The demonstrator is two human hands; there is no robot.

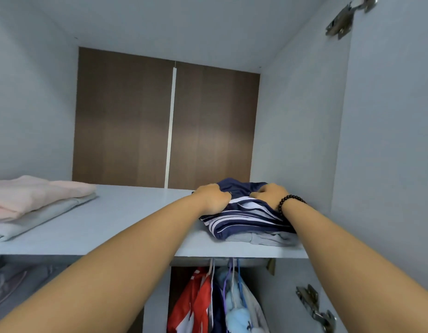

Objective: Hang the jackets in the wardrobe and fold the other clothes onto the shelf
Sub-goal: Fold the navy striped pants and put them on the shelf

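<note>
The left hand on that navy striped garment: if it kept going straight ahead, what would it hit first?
Probably the bunched navy-and-white striped garment that the left hand grips. Past that, bare pale grey shelf, then the brown wooden back panel. Depth is hard to judge here.

Pale grey-blue wardrobe shelf (126, 212) runs the full width. At the left end lies a folded light grey garment (37, 218), directly on the board, with a folded pale pink garment (32, 195) on top. Right side, near the front edge: another folded grey garment (263, 239), under a navy garment with white stripes (242, 219).
</note>
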